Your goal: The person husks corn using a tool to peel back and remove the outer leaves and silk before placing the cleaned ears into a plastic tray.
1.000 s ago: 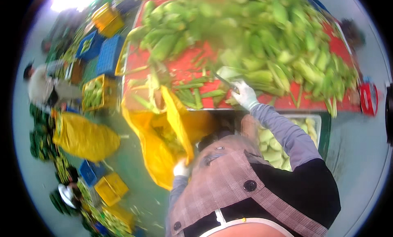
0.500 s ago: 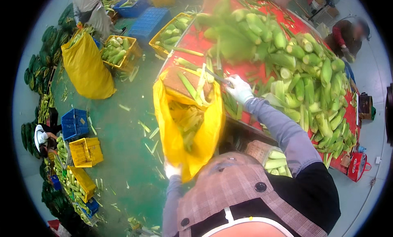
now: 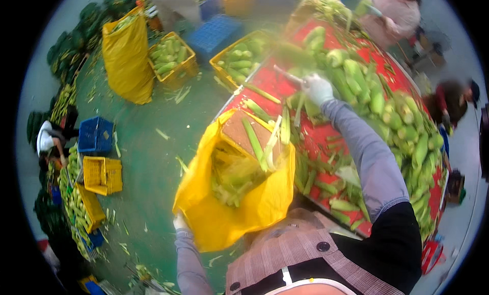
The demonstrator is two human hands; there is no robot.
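A white-gloved hand, my left hand (image 3: 180, 221), is closed on the near left rim of a yellow woven bag (image 3: 198, 208). The bag hangs wide-mouthed at the edge of the red table (image 3: 260, 83), with green husk leaves and trimmings (image 3: 229, 175) inside. Over the table my right hand (image 3: 318, 89), also gloved, grips a knife (image 3: 288, 74) whose blade points left. Husked ears of corn (image 3: 356, 78) lie close beyond that hand. Cut stalks (image 3: 254, 142) rest on a brown board (image 3: 237, 142) at the bag's mouth.
A large heap of corn (image 3: 407, 122) covers the table's right side. Left of the table stand yellow crates of corn (image 3: 173, 73), a blue crate (image 3: 214, 35) and a full yellow bag (image 3: 127, 61). Several people work around, one in pink (image 3: 392, 15) at the table's far end.
My right hand has moved farther over the table with the knife. My left hand has drawn the bag's rim out to the left, and its mouth gapes wider. The whole view has shifted.
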